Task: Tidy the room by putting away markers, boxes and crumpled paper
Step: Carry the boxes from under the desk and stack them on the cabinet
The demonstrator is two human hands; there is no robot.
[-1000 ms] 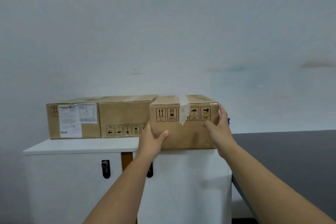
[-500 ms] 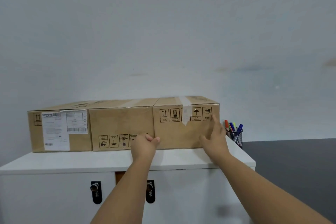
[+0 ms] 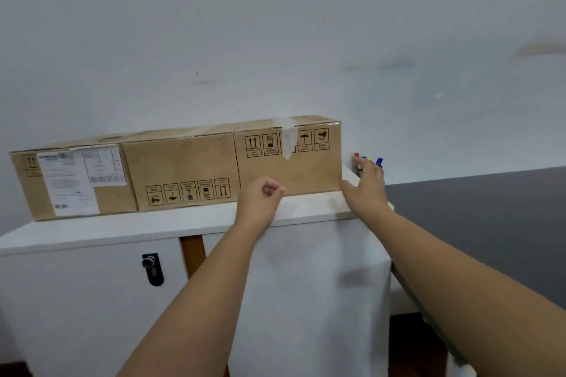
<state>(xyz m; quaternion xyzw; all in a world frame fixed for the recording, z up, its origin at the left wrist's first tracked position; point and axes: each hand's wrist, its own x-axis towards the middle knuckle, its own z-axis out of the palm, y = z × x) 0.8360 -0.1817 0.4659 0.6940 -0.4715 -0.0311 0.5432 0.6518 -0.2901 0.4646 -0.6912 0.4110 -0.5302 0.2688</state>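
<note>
The box sits flush with the other boxes on the counter, so my left fingers curl empty; my right fingers stretch straight toward the markers.

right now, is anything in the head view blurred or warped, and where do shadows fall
Head view: wide-angle skew slants the cabinet top and the row of boxes; right hand and markers look soft; label print unreadable; faint soft shadow on the cabinet front, no glare.
</note>
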